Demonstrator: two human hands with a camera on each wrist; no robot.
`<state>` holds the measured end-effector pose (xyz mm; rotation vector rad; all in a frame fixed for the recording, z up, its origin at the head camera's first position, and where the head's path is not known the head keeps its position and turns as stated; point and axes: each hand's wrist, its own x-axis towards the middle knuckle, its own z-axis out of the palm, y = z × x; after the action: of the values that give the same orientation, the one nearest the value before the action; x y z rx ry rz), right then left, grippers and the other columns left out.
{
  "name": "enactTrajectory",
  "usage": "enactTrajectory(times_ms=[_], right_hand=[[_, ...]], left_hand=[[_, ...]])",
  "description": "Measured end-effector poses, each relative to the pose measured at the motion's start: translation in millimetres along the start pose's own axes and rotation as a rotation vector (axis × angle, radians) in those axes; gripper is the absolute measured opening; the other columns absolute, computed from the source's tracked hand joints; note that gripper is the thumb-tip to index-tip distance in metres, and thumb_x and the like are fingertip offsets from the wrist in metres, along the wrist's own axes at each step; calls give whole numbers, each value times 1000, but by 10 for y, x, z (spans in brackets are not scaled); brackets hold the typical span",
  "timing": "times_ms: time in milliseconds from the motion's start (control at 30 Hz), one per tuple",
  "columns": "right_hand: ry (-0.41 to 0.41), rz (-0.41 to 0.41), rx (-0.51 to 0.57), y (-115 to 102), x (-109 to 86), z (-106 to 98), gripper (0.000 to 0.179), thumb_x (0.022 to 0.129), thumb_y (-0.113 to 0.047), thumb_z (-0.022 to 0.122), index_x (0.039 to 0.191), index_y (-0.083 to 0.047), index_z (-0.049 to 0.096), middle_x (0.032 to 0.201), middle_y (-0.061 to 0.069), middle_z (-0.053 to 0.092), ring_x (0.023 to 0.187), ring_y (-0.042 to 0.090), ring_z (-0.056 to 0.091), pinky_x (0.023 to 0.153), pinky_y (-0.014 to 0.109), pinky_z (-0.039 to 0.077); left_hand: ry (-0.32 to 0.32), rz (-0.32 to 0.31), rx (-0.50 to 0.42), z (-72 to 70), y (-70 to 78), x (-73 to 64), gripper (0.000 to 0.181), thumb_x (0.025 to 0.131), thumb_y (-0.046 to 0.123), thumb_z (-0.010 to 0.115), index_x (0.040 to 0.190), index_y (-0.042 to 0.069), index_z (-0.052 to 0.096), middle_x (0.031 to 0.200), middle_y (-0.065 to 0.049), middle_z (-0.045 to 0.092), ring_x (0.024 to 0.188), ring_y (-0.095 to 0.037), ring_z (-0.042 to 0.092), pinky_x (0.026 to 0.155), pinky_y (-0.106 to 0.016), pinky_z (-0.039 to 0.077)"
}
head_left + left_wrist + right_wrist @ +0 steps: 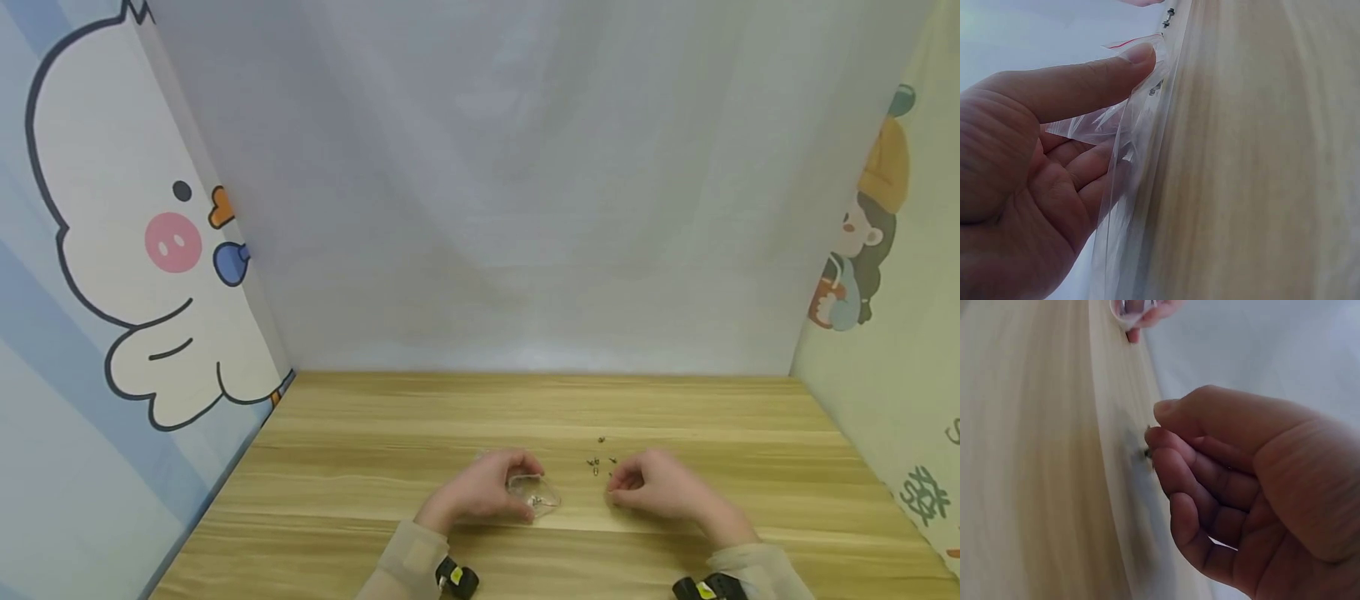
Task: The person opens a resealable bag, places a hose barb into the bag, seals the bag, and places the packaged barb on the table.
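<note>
In the head view my left hand (491, 487) holds a small clear plastic zip bag (553, 502), its mouth spread toward the right. A few small metal screws (536, 501) lie inside the bag. The left wrist view shows the thumb pressed on the bag (1094, 128) near its red seal line, with fingers behind the film. My right hand (660, 487) is low over the table with its fingers curled, thumb and index tips close together. A small dark metal piece (1147, 453) shows right beside those fingertips; I cannot tell if they pinch it.
Several loose screws (596, 462) lie on the wood-grain table (360, 467) just beyond and left of the right hand. One screw (601, 439) sits farther back. A pale curtain (525, 208) hangs behind the table, with printed cloth panels at both sides.
</note>
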<state>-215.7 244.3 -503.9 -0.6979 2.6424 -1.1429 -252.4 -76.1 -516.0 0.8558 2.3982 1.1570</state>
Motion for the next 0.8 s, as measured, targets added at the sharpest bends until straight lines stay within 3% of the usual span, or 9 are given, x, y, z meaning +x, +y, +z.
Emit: enactTrajectory(times_ms=[533, 800], right_hand=[[70, -13, 77, -305, 119, 298, 4, 92, -10, 81, 91, -6, 79, 82, -7, 72, 76, 5, 65, 70, 25, 57], [85, -30, 65, -389, 236, 422, 4, 91, -10, 81, 93, -7, 79, 82, -9, 72, 75, 5, 67, 70, 25, 58]], left_hand=[[7, 18, -33, 23, -27, 4, 55, 76, 13, 96, 124, 20, 71, 128, 13, 71, 125, -8, 62, 116, -36, 43], [13, 16, -42, 17, -38, 14, 55, 76, 11, 96, 124, 18, 70, 127, 12, 71, 125, -9, 61, 116, -37, 43]])
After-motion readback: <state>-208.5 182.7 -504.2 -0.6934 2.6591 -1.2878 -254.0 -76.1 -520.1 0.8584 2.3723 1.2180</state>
